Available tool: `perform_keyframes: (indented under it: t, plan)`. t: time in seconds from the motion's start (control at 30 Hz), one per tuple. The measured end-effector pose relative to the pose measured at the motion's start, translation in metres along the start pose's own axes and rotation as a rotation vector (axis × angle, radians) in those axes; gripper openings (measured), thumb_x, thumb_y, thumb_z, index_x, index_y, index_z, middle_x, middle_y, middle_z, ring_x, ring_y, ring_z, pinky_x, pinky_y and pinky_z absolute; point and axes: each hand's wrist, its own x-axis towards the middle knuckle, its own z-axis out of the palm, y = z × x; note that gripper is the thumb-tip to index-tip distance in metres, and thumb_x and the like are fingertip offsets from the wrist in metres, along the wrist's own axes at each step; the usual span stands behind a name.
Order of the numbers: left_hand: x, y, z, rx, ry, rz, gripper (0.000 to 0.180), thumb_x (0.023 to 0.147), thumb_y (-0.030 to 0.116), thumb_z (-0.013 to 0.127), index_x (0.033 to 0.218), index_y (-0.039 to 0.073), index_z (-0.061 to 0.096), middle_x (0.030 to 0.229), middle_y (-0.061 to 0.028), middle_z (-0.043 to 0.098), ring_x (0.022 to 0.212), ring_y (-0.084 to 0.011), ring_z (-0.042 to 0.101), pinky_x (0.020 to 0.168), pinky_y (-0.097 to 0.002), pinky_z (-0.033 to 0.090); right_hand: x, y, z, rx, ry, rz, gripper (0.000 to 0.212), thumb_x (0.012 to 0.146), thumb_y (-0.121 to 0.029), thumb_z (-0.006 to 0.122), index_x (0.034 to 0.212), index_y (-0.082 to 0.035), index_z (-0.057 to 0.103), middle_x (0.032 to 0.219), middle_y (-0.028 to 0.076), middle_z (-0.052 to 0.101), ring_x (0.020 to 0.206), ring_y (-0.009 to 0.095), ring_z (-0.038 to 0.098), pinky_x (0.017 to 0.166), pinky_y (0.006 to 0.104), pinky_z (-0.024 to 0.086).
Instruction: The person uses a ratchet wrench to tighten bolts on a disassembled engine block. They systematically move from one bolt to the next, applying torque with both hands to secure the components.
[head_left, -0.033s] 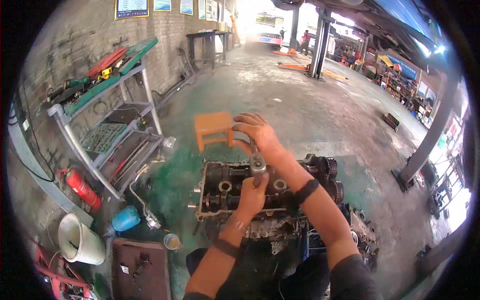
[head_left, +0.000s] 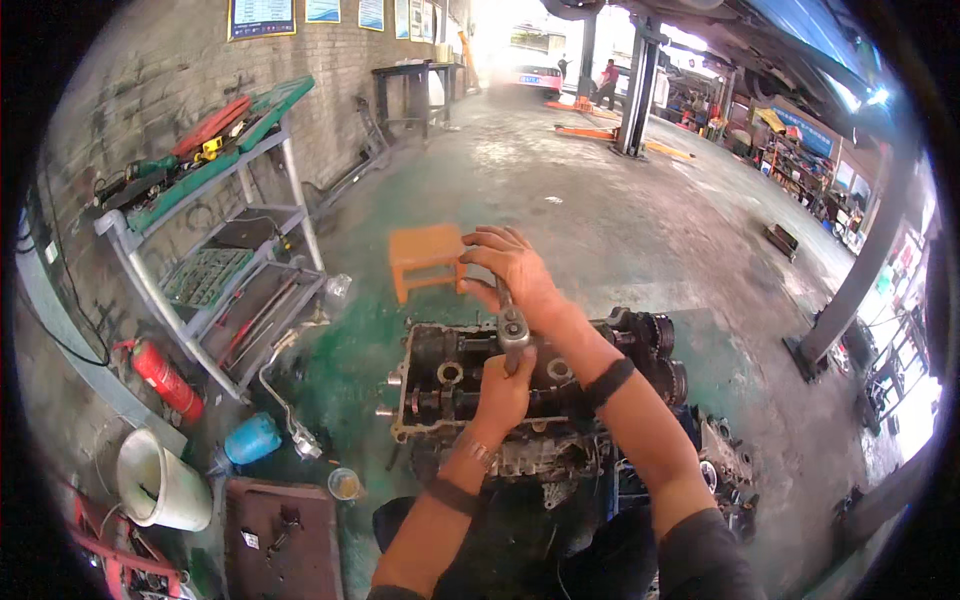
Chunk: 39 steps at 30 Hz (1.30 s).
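Observation:
Over the engine cylinder head (head_left: 465, 402) I hold a ratchet wrench (head_left: 513, 328) with its round metal head facing up. My left hand (head_left: 503, 388) is closed around the part just below the wrench's head. My right hand (head_left: 522, 272) rests with its palm side against the handle on the far side, fingers spread and partly bent, not wrapped round it. Part of the handle is hidden by this hand. Camshafts run along the top of the cylinder head, with dark gears (head_left: 660, 338) at its right end. What sits under the left hand is hidden.
An orange stool (head_left: 425, 245) stands beyond the engine. To the left are a tool cart (head_left: 215, 285), a fire extinguisher (head_left: 165, 378), a white bucket (head_left: 165, 480), a blue container (head_left: 252, 438), a clear cup (head_left: 344, 484) and a brown tray (head_left: 285, 560). A lift post (head_left: 640, 95) rises behind.
My right hand and the wrench have shifted very slightly to the left. My left hand stays where it was.

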Motion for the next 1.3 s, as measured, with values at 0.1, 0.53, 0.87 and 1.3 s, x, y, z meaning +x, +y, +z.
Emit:
perform_keyframes:
  t: [0.1, 0.53, 0.87, 1.3]
  plan:
    - [-0.003, -0.004, -0.001, -0.019, 0.026, 0.046, 0.058, 0.106, 0.044, 0.057, 0.069, 0.002, 0.044, 0.058, -0.0025, 0.036, 0.059, -0.0141, 0.029, 0.055, -0.04, 0.027, -0.006, -0.004, -0.003, 0.033, -0.026, 0.05, 0.03, 0.082, -0.021, 0.078, 0.108, -0.01, 0.07, 0.125, 0.011, 0.064, 0.131, 0.037, 0.053, 0.11, 0.0544, 0.039]
    - [-0.001, -0.013, 0.008, 0.008, 0.114, 0.056, 0.053, 0.106, 0.041, 0.059, 0.066, 0.007, 0.048, 0.056, 0.0037, 0.04, 0.052, -0.0082, 0.032, 0.051, -0.0339, 0.025, -0.073, -0.076, -0.112, -0.547, -0.054, 0.391, 0.034, 0.075, -0.014, 0.079, 0.104, -0.005, 0.064, 0.1, 0.016, 0.063, 0.101, 0.038, 0.06, 0.087, 0.0498, 0.047]
    - [-0.005, -0.019, 0.011, 0.01, 0.188, 0.036, 0.035, 0.104, 0.022, 0.063, 0.077, 0.0, 0.06, 0.062, -0.0024, 0.053, 0.06, -0.0097, 0.04, 0.055, -0.0349, 0.035, -0.111, -0.218, -0.173, -0.315, -0.406, 0.191, 0.054, 0.078, -0.008, 0.068, 0.129, 0.008, 0.062, 0.128, 0.032, 0.062, 0.078, 0.024, 0.07, 0.061, 0.0344, 0.059]
    - [-0.013, 0.021, 0.041, 0.031, 0.494, 0.186, 0.012, 0.096, 0.002, 0.057, 0.084, -0.002, 0.057, 0.067, -0.001, 0.05, 0.064, -0.0085, 0.04, 0.057, -0.0318, 0.035, -0.103, -0.195, -0.18, -0.335, -0.39, 0.186, 0.06, 0.076, -0.007, 0.064, 0.134, 0.008, 0.058, 0.13, 0.026, 0.063, 0.081, 0.027, 0.07, 0.066, 0.0368, 0.059]
